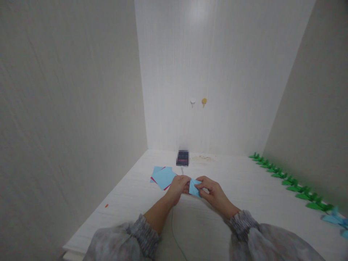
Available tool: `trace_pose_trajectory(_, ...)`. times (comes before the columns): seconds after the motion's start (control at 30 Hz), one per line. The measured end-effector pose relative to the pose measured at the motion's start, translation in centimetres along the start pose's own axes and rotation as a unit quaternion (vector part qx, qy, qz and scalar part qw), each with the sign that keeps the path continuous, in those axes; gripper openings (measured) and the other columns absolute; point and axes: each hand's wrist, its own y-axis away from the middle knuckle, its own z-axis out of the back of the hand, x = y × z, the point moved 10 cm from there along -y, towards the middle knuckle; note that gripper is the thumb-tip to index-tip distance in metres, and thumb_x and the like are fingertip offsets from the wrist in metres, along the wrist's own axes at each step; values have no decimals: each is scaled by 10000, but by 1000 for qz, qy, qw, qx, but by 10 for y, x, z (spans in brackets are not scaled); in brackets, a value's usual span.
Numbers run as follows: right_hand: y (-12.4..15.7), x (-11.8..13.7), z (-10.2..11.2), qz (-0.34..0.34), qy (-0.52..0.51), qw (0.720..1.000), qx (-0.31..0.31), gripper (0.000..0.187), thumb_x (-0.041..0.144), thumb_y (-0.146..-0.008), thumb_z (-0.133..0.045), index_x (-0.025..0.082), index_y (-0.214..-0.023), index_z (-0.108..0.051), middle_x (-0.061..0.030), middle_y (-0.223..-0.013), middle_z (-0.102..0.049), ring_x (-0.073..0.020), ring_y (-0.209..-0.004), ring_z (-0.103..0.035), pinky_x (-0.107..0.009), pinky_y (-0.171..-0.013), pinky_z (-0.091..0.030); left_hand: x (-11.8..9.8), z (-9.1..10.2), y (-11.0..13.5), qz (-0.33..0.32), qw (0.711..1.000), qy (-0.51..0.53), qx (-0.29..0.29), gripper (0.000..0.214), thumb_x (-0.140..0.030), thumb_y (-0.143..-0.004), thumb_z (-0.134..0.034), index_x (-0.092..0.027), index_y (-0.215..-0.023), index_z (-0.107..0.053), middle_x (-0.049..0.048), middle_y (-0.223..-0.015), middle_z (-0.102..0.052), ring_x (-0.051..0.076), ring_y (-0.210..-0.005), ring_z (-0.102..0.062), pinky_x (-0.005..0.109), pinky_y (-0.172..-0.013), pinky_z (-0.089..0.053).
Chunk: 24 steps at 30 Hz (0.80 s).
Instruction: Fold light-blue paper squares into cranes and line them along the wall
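Observation:
Between my two hands is a small folded piece of light blue paper [194, 189], with crease lines on its face. My left hand [179, 185] grips its left edge, thumb on top and fingers curled behind. At the paper's right side, my right hand [210, 189] pinches the edge between thumb and fingers. Just left of my left hand, several loose blue sheets of paper [163, 177] lie overlapping on the white table [130, 203], with pink-red edges showing among them.
A row of folded green paper figures [289, 183] runs along the right wall, with blue paper figures [335, 219] at its near end. A dark phone-like device [182, 158] stands at the back, and a white cable [174, 232] runs towards me. An orange scrap [106, 205] lies left. Two hooks [204, 101] are on the back wall.

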Motion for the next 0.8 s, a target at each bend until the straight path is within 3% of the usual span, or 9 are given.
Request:
trace_pose_trajectory(0.2,1,0,-1,15,3,1000,4,152,185,-729,-484,202,-806,-614,-65,-915,-552,-147,-827,-527,-280,-713,-429,2,5,-3,-14,1000,20,-8,291,-383,-546,-604,-122,-511,-480,-38,-420,-436,68,-405,-403,202,-436,-322)
trace_pose_trajectory(0.53,2,-1,4,14,-5,1000,-15,155,203,-749,-462,213,-809,-605,-59,-884,-543,-146,-812,-524,-276,-696,-431,12,6,-12,-11,998,62,6,336,-403,-538,-618,-90,-641,-555,32,-553,-574,107,-481,-503,239,-504,-379)
trace_pose_trajectory(0.8,-1,-11,9,-43,-18,997,-58,156,265,-741,-492,211,-821,-615,-57,-897,-540,-157,-833,-518,-275,-721,-431,-10,13,-4,-60,997,-4,-58,273,-384,-565,-595,-119,-602,-544,-25,-461,-513,82,-431,-460,204,-463,-360)
